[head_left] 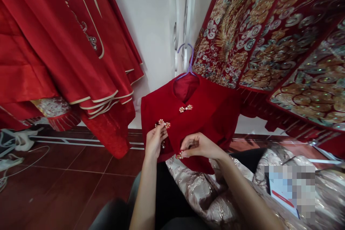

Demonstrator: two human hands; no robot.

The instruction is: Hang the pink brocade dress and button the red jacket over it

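A dark red jacket (207,115) hangs in front of me on a purple hanger (192,57). Near its neckline a flower-shaped beaded clasp (185,108) is fastened; below it the front edges part. My left hand (155,140) is closed, thumb and fingers pinching a beaded clasp (165,124) on the left side of the jacket. Lower down, my right hand (198,145) pinches another beaded clasp (179,155) at the edge of the other front panel. The two clasps are apart.
Red garments with pale piping (102,68) hang at left, and heavily embroidered red garments (258,36) at right. Shiny pinkish patterned fabric (199,187) lies across my lap. A white metal rail (88,143) runs low along the wall. Cables (40,151) trail on the tiled floor (54,187).
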